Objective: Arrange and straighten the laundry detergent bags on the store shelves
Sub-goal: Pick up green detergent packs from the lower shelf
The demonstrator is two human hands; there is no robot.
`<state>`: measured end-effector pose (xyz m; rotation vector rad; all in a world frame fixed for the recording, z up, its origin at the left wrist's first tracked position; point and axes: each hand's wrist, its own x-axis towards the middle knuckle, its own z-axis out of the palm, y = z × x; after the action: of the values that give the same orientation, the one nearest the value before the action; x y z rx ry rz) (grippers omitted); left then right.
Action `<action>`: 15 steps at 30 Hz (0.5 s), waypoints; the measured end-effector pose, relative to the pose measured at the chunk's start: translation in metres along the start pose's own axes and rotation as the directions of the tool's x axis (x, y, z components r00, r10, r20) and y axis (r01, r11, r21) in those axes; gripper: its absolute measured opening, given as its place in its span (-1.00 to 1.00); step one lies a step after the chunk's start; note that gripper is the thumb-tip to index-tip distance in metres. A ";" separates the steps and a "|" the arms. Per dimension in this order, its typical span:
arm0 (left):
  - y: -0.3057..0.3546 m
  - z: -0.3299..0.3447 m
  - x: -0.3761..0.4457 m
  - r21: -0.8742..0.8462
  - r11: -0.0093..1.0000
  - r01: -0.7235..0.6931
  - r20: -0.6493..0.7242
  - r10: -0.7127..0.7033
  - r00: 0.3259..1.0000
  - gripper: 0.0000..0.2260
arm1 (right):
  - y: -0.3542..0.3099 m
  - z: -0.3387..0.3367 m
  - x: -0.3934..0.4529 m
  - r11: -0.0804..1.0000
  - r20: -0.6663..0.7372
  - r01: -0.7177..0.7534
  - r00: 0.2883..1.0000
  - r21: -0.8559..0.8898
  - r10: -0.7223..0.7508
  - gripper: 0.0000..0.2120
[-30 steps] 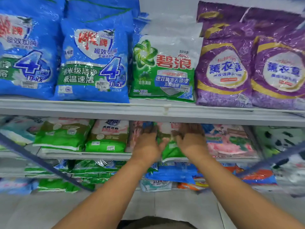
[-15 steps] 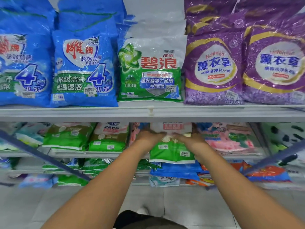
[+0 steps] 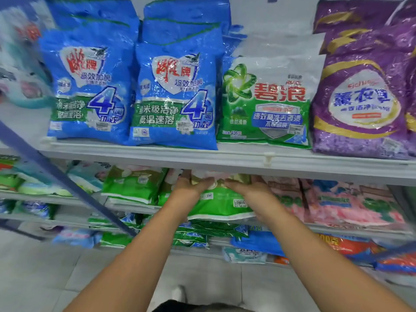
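A green and white detergent bag [image 3: 221, 204] lies flat on the second shelf [image 3: 126, 207], its lower edge sticking out over the shelf front. My left hand [image 3: 191, 188] grips its upper left side. My right hand [image 3: 252, 191] holds its upper right side, fingers over the top. The bag's top end is hidden under the upper shelf. Green bags [image 3: 132, 185] lie to its left and pink bags [image 3: 346, 203] to its right.
The upper shelf [image 3: 225, 158] carries two upright blue bags [image 3: 175, 97], a green and white bag [image 3: 267, 102] and purple bags [image 3: 364, 97]. Lower shelves hold more green, blue and orange bags [image 3: 351, 246]. A blue slanted bar [image 3: 67, 183] crosses the left. Grey floor tiles lie below.
The green bag has slid out toward me from between the neighbouring bags, both hands still on it. The camera has turned left, so the shelves sit further right in view.
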<state>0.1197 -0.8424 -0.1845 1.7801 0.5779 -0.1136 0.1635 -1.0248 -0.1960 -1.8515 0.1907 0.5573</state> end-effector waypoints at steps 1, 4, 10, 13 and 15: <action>-0.002 -0.016 0.006 -0.018 1.000 0.010 -0.016 -0.011 1.000 -0.43 | -0.010 0.016 0.002 1.000 0.021 -0.013 1.000 -0.001 0.013 -0.25; -0.006 -0.064 0.027 -0.026 0.998 0.062 -0.039 -0.063 0.997 -0.52 | -0.031 0.062 0.012 0.993 0.052 -0.047 0.997 -0.113 0.053 -0.36; -0.018 -0.116 0.078 0.581 0.785 -0.217 0.153 0.157 0.976 -0.49 | -0.048 0.127 0.031 0.898 -0.058 0.069 0.993 -0.435 -0.104 -0.66; -0.051 -0.121 0.087 0.786 0.529 -0.321 0.254 0.197 0.947 -0.50 | -0.018 0.154 0.048 0.811 -0.085 -0.056 0.996 -0.583 0.008 -0.77; -0.078 -0.122 0.088 0.870 0.305 -0.388 0.317 0.256 0.913 -0.40 | 0.001 0.161 0.054 0.715 -0.181 -0.054 0.978 -0.697 -0.103 -0.61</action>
<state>0.1351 -0.6868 -0.2497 2.9708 -0.0450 -0.3130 0.1657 -0.8687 -0.2624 -2.6666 0.0918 0.4420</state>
